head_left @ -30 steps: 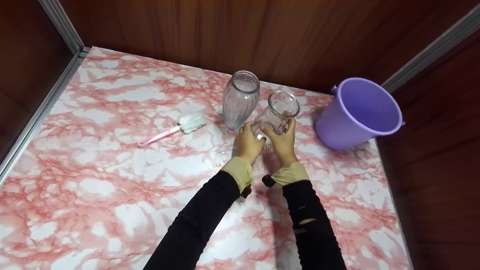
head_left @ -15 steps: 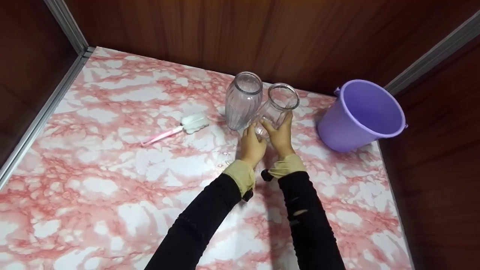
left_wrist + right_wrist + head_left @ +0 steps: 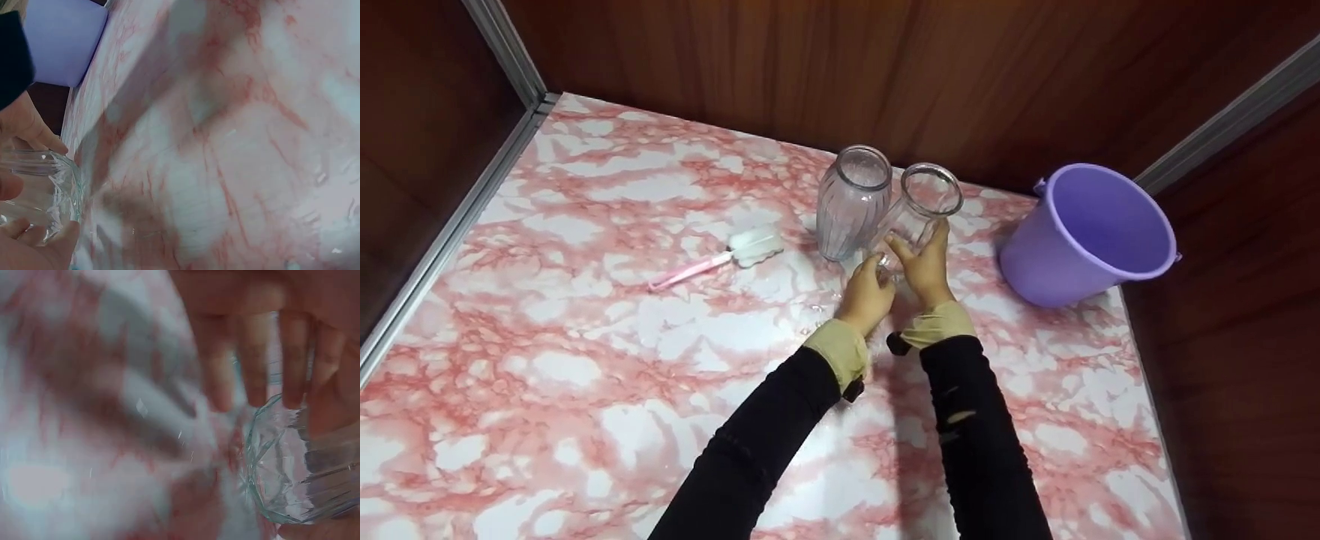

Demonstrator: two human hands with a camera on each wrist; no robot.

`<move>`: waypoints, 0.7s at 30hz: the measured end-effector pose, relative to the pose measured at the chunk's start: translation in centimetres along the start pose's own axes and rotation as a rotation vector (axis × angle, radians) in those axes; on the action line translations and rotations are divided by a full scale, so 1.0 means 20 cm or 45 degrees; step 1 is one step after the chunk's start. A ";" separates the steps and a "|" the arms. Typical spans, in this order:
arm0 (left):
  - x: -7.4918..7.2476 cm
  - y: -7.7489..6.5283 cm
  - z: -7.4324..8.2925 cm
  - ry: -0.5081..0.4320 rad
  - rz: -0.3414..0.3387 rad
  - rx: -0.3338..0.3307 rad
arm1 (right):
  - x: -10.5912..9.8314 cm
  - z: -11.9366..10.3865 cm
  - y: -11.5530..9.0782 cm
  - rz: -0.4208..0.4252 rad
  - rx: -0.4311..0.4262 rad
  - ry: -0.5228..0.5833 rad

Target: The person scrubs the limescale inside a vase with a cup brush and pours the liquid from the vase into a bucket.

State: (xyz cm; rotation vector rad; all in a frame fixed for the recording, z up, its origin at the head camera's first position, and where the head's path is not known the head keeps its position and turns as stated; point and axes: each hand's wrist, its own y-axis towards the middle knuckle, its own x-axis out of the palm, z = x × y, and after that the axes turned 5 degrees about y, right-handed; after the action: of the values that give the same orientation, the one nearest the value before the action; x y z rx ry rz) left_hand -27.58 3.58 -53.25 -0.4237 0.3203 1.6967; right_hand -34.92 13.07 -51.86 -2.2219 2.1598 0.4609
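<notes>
In the head view, my right hand (image 3: pixel 928 266) grips the side of a clear glass vase (image 3: pixel 911 217), its thumb toward me and its fingers round the right side. The vase leans, rim away from me and base toward my hands. My left hand (image 3: pixel 870 295) holds the bottom end of the vase between thumb and fingers. In the left wrist view, left fingers (image 3: pixel 59 247) lie against the faceted base. The right wrist view shows right fingers (image 3: pixel 256 365) spread along the glass. Close on the left stands a taller ribbed glass vase (image 3: pixel 851 206), upright.
A pink-handled sponge brush (image 3: pixel 716 260) lies on the marbled tabletop (image 3: pixel 675 420) to the left. At the right stands a purple bucket (image 3: pixel 1046 247). A brown wood panel (image 3: pixel 720 67) rises behind the table. Small water drops (image 3: pixel 816 307) lie left of my hands.
The held vase has shifted away from me, toward the back panel, with my right hand. My left fingers have gone from the vase's side to its base. The view shifted slightly.
</notes>
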 end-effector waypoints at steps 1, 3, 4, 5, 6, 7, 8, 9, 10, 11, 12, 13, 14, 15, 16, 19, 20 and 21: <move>0.00 0.00 0.00 -0.002 -0.004 0.007 | 0.00 0.00 0.00 0.017 -0.002 -0.045; -0.01 0.00 -0.02 -0.005 -0.005 0.023 | -0.01 0.01 0.00 0.032 0.000 -0.089; -0.01 0.00 -0.02 -0.010 -0.014 0.021 | -0.01 0.02 0.00 0.033 0.013 -0.081; -0.01 0.00 -0.03 -0.025 -0.019 0.028 | -0.02 0.02 -0.01 0.034 0.017 -0.077; -0.02 0.00 -0.04 -0.036 -0.022 0.028 | -0.02 0.02 -0.01 0.039 0.026 -0.073; -0.03 0.00 -0.04 -0.048 -0.031 0.024 | -0.03 0.02 -0.01 0.042 0.031 -0.055; -0.04 0.00 -0.05 -0.058 -0.038 0.015 | -0.03 0.03 -0.02 0.042 0.033 -0.037; -0.05 0.00 -0.05 -0.069 -0.046 0.007 | -0.04 0.03 -0.02 0.042 0.035 -0.011; -0.05 0.00 -0.06 -0.076 -0.055 -0.004 | -0.05 0.04 -0.03 0.041 0.035 0.000; -0.07 -0.01 -0.06 -0.083 -0.053 -0.003 | -0.05 0.04 -0.03 0.042 0.034 0.000; -0.08 -0.01 -0.07 -0.075 -0.051 -0.010 | -0.06 0.05 -0.03 0.038 0.035 -0.001; -0.09 -0.01 -0.07 -0.071 -0.051 -0.009 | -0.07 0.05 -0.04 0.031 0.045 -0.012; -0.10 0.00 -0.08 -0.064 -0.051 0.001 | -0.08 0.06 -0.04 0.019 0.060 -0.035; -0.12 0.00 -0.09 -0.049 -0.049 0.021 | -0.09 0.06 -0.04 0.002 0.086 -0.065; -0.14 0.01 -0.10 -0.028 -0.052 0.041 | -0.11 0.06 -0.05 -0.020 0.113 -0.104; -0.22 0.02 -0.13 0.048 -0.081 0.070 | -0.15 0.08 -0.07 -0.129 0.172 -0.159; -0.25 0.03 -0.15 0.103 -0.086 0.084 | -0.17 0.08 -0.07 -0.175 0.182 -0.175; -0.28 0.04 -0.16 0.168 -0.088 0.095 | -0.19 0.09 -0.07 -0.220 0.187 -0.224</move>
State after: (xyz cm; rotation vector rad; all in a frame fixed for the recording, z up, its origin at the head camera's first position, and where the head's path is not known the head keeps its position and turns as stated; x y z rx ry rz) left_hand -27.24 -3.00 -53.61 -0.4874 0.4590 1.5881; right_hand -33.90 17.22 -53.00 -2.1741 1.8363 0.4564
